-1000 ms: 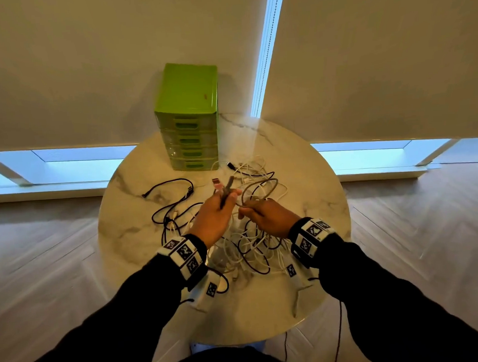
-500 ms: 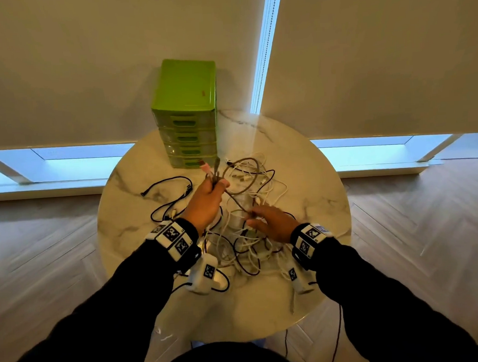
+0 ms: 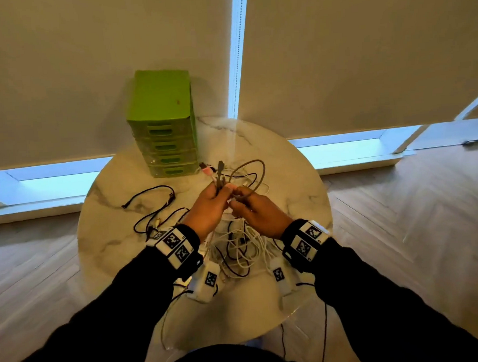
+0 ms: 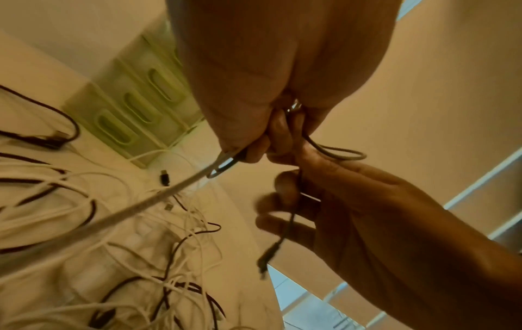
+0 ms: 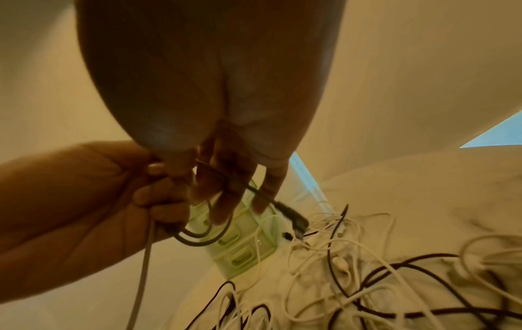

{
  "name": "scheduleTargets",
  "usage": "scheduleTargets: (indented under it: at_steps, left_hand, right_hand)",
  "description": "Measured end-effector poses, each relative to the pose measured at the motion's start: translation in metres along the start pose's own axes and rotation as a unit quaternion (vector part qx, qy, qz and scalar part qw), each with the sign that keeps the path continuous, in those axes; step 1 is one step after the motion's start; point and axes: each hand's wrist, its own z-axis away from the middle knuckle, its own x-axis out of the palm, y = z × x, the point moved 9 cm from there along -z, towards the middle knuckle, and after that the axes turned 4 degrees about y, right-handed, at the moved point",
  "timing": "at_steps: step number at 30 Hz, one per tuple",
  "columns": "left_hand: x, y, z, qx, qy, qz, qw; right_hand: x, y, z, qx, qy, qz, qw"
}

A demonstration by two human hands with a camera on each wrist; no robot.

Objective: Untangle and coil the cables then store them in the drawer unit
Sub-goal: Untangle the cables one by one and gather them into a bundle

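Note:
My left hand (image 3: 222, 189) is raised over the table's middle and grips a grey cable (image 3: 260, 171) together with a pink-tipped plug (image 3: 207, 170). My right hand (image 3: 239, 195) meets it and pinches the same grey cable, which arcs in a loop beyond both hands. In the left wrist view the grey cable (image 4: 337, 155) runs through the right hand's curled fingers, its plug (image 4: 267, 256) dangling. A tangle of white and black cables (image 3: 240, 249) lies under the wrists. The green drawer unit (image 3: 164, 135) stands at the back with all drawers closed.
The round marble table (image 3: 115, 244) holds a separate black cable (image 3: 152, 203) on its left side. Window blinds hang directly behind the table and wooden floor surrounds it. Two white tagged devices (image 3: 207, 280) dangle below my wrists near the front edge.
My right hand has lifted off the cable pile and joined the left hand on the grey cable. The grey loop now stands clear above the tangle.

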Motion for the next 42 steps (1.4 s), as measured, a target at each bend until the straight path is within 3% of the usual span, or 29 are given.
scheduleTargets:
  at_steps: [4, 6, 10, 13, 15, 18, 20, 23, 28, 30, 34, 36, 39, 42]
  left_hand:
    - [0.015, -0.001, -0.015, 0.042, 0.017, -0.114, 0.992]
    - [0.028, -0.002, -0.02, 0.031, 0.017, -0.07, 0.997]
    - [0.077, 0.001, -0.015, -0.036, -0.037, 0.125, 0.991]
    - [0.123, 0.007, 0.002, -0.039, -0.111, 0.148, 0.982]
    - [0.151, 0.001, 0.014, -0.041, -0.15, 0.133, 0.979]
    - [0.183, -0.016, 0.03, -0.056, -0.187, 0.114, 0.974]
    - [0.2, -0.026, 0.041, -0.065, -0.21, 0.092, 0.971]
    - [0.215, -0.033, 0.047, -0.056, -0.228, 0.039, 0.971]
    - [0.21, -0.023, 0.033, -0.017, -0.188, 0.017, 0.982]
    - [0.199, -0.016, 0.021, -0.032, -0.174, 0.102, 0.979]
    - [0.175, -0.01, 0.007, -0.078, -0.168, 0.242, 0.953]
    - [0.178, -0.009, 0.013, -0.105, -0.193, 0.271, 0.937]
    - [0.187, -0.011, 0.023, -0.127, -0.231, 0.289, 0.92]
    - [0.183, -0.011, 0.024, -0.129, -0.243, 0.29, 0.916]
  right_hand:
    - [-0.061, 0.015, 0.034, -0.003, 0.122, 0.058, 0.991]
    - [-0.086, 0.038, 0.058, 0.032, 0.137, 0.098, 0.985]
    - [-0.107, 0.12, 0.126, 0.237, 0.07, 0.172, 0.954]
    - [-0.102, 0.175, 0.188, 0.353, 0.054, 0.148, 0.922]
    - [-0.1, 0.194, 0.221, 0.381, 0.091, 0.141, 0.909]
    - [-0.106, 0.165, 0.234, 0.271, 0.195, 0.158, 0.929]
    - [-0.105, 0.129, 0.229, 0.188, 0.201, 0.149, 0.95]
    - [-0.101, 0.094, 0.217, 0.148, 0.186, 0.05, 0.97]
    - [-0.147, 0.081, 0.227, 0.13, 0.293, 0.144, 0.936]
    - [-0.164, 0.103, 0.234, 0.187, 0.268, 0.194, 0.925]
    - [-0.145, 0.171, 0.247, 0.352, 0.102, 0.287, 0.885]
    - [-0.126, 0.169, 0.239, 0.309, 0.084, 0.29, 0.902]
    - [-0.102, 0.119, 0.206, 0.152, 0.123, 0.21, 0.958]
    - [-0.079, 0.091, 0.174, 0.142, 0.095, 0.056, 0.984]
